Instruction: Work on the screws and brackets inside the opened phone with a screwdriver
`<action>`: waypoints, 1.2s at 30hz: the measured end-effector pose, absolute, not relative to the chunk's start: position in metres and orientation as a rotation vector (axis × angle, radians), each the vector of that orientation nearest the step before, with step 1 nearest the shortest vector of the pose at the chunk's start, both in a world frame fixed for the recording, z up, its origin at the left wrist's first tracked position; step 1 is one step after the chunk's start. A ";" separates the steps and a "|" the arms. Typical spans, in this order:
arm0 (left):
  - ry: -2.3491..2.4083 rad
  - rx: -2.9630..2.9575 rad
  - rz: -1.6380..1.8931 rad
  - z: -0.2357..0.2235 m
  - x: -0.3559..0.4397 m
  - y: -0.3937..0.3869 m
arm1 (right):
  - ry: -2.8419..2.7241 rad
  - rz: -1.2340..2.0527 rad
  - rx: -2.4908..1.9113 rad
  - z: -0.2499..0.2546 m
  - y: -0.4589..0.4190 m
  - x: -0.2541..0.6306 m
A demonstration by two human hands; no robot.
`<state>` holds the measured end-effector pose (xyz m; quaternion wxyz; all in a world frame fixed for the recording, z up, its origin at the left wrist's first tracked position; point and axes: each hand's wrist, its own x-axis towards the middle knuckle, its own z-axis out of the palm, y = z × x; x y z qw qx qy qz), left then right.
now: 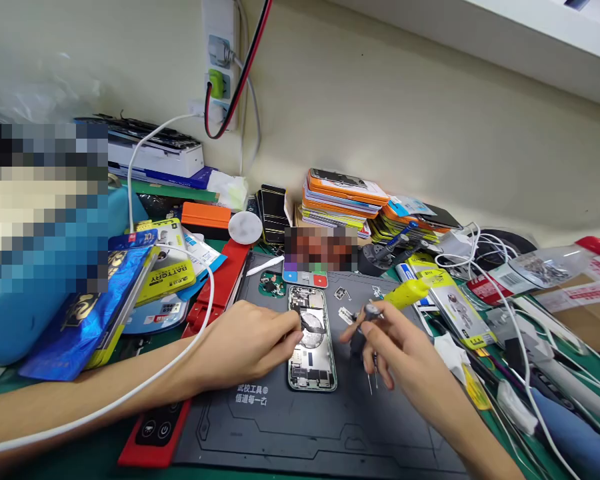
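An opened smartphone (312, 360) lies on the dark grey work mat (260, 433), its inner parts and a round silvery area showing. Over its left edge, my left hand (260, 340) is closed in a pinch on a thin black strip (316, 327) that reaches across the round area; its exact kind is unclear. To the right of the phone, my right hand (400, 347) is wrapped round a dark screwdriver (371, 311) with a grey round cap. Two thin metal tips point down below these fingers; whether a second tool is held there I cannot tell.
Small circuit parts (272, 285) lie behind the phone, near a coloured screw tray (305, 277). Battery packets (173, 277) and a blue pouch (93, 313) crowd the left. A white cable (213, 293) crosses my left forearm. Tools, cables and a plastic bottle (540, 270) fill the right.
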<state>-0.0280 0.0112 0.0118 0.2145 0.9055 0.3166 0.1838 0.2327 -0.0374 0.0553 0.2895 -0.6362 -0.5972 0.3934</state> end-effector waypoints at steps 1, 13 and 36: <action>0.880 2.490 0.523 0.012 -0.028 0.011 | -1.544 1.065 -1.641 0.057 -0.035 0.230; 0.964 1.650 0.683 0.022 -0.028 0.008 | -1.146 1.090 -1.171 0.024 -0.026 0.199; 0.870 1.112 0.476 0.016 -0.020 0.001 | -1.211 0.961 -0.893 0.012 -0.055 0.186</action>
